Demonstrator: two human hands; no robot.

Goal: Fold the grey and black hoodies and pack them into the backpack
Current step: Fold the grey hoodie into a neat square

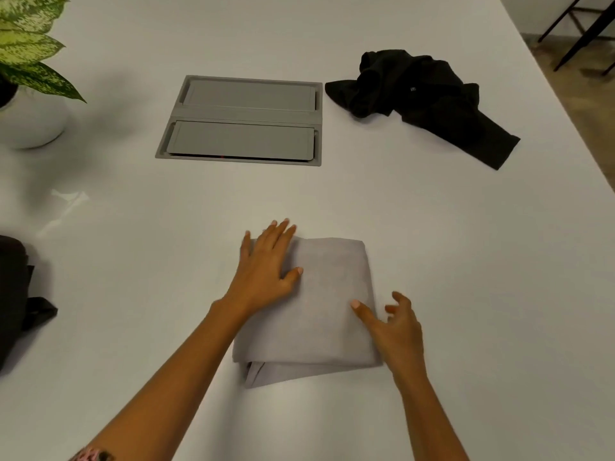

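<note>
The grey hoodie (319,321) lies folded into a compact rectangle on the white table (432,227), near the front middle. My left hand (266,267) presses flat on its far left corner, fingers straight. My right hand (392,324) rests at the hoodie's right edge, thumb on the fabric, the other fingers loosely bent and holding nothing. The black hoodie (419,98) sits crumpled at the far right of the table, one sleeve trailing toward me. A dark backpack (16,301) shows partly at the left edge.
A grey recessed cable box (243,121) with two lids is set into the table's middle. A potted plant in a white pot (30,121) stands at the far left. Beyond the table's right edge are black chair legs (572,38) on the floor.
</note>
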